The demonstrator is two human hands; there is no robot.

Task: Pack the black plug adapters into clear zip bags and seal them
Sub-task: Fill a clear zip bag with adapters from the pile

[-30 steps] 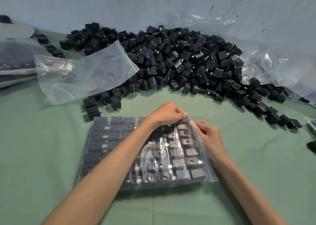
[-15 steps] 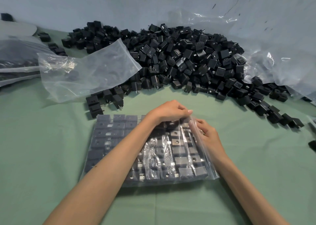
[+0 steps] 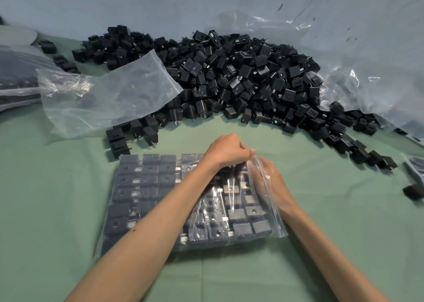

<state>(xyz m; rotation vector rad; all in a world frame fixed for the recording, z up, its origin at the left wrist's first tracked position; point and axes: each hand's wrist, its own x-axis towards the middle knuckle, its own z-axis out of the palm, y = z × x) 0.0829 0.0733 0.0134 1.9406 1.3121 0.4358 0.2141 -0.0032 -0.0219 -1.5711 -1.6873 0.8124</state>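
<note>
The left hand (image 3: 226,151) reaches across the filled bag (image 3: 146,198) to its far right corner. Its fingers are curled down, and the thumb and forefinger meet on the top edge of the lifted flap (image 3: 259,175), pinching the plastic. The right hand (image 3: 270,182) lies just beside it at the bag's open right side, behind the clear flap. The plastic blurs it, so I cannot tell whether its fingers grip anything or only rest there. The left forearm lies across the middle of the bag. The bag rests flat on the green cloth (image 3: 344,221) in front of the person, packed with black adapters (image 3: 149,180) set in neat rows. Its right edge is raised and not pressed flat. Past the hands, a big heap of loose adapters (image 3: 241,79) spreads across the far side of the cloth and trails off to the right. An empty clear bag (image 3: 110,95) lies to the left of the heap, its mouth resting against it. A few single adapters (image 3: 117,141) sit between that empty bag and the filled one. At the far left edge lie more packed bags (image 3: 16,77). Crumpled clear sheeting (image 3: 371,68) rises on the right, against a pale wall (image 3: 137,3).
</note>
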